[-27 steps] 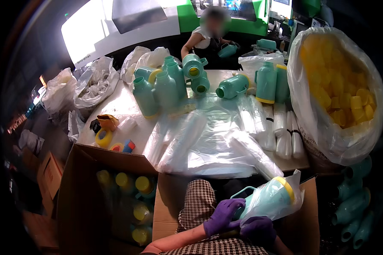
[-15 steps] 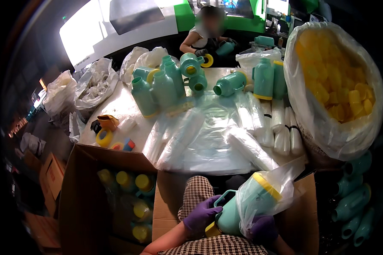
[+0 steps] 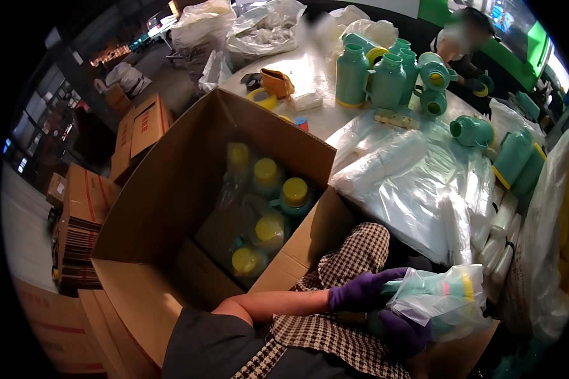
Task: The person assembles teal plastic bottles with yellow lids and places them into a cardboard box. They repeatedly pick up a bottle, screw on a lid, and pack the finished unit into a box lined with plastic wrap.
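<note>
A green jug [image 3: 423, 285] with a yellow band lies nearly level across my lap, its banded end pointing right. A clear plastic bag [image 3: 437, 308] covers much of it. My left hand [image 3: 367, 290], in a purple glove, is closed on the jug's left part near the handle. Below it, my right hand [image 3: 403, 333], also purple-gloved, grips the bagged jug from the near side; some of its fingers are hidden. To the left stands an open cardboard box [image 3: 152, 218], holding several yellow-capped green jugs [image 3: 295, 192], some in clear bags.
On the table are stacked clear bags [image 3: 417, 196], several uncapped green jugs [image 3: 385, 82] and a yellow tape roll [image 3: 262, 98]. Folded cartons [image 3: 85, 211] stand at left. A large sack [image 3: 550, 234] rises at right. Across the table, a person [image 3: 464, 47] handles a green piece.
My view has swung left, bringing the box to the middle. The bagged jug is tipped flatter, its banded end turned right. Both hands keep hold of it.
</note>
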A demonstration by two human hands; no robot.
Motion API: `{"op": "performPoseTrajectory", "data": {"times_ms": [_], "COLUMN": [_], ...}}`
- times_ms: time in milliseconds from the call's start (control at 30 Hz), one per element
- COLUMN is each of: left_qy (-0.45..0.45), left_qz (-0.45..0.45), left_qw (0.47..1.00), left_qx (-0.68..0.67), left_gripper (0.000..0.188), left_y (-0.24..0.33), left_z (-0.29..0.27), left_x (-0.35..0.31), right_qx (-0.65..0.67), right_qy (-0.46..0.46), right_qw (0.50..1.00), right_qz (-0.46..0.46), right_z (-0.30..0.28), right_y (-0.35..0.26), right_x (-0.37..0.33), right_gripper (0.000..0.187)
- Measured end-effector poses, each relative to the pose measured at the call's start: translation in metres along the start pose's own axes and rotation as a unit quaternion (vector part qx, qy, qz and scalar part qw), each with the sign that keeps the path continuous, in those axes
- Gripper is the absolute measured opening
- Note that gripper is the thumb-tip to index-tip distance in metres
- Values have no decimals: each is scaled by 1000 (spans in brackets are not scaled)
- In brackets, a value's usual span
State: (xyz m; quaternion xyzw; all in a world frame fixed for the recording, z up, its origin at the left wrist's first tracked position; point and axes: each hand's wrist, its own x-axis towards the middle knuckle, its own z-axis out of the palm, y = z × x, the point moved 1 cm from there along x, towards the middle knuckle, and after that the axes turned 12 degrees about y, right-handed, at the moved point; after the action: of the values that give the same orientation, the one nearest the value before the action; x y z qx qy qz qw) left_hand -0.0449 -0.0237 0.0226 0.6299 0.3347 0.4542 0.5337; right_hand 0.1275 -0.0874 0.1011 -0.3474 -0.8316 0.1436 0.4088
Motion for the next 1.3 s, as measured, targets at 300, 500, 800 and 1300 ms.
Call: {"op": "performPoseTrajectory", "data": {"times_ms": [300,500,800,1300], "left_qy": [609,505,131,-160], "left_qz": [112,-374,-486,-318], "left_qw": [771,426,688,893], "left_qx": [-148,651,523,278], "left_gripper": [46,45,41,51], "left_y": [126,150,-96,107], "left_z": [-204,-280,-297,-195], "left_x": [-118,-252,-298,-120], "right_qx": [560,338,317,694], "right_qy": [-294,-324,-353,-106], "right_qw": [774,871,874,712], "right_qz": [-7,-150,-101,-19], "right_z": [198,246,213,108], "right_y": [-26,33,77,-29], "right_x": [39,75,116,174], "right_gripper": [21,44,30,16]}}
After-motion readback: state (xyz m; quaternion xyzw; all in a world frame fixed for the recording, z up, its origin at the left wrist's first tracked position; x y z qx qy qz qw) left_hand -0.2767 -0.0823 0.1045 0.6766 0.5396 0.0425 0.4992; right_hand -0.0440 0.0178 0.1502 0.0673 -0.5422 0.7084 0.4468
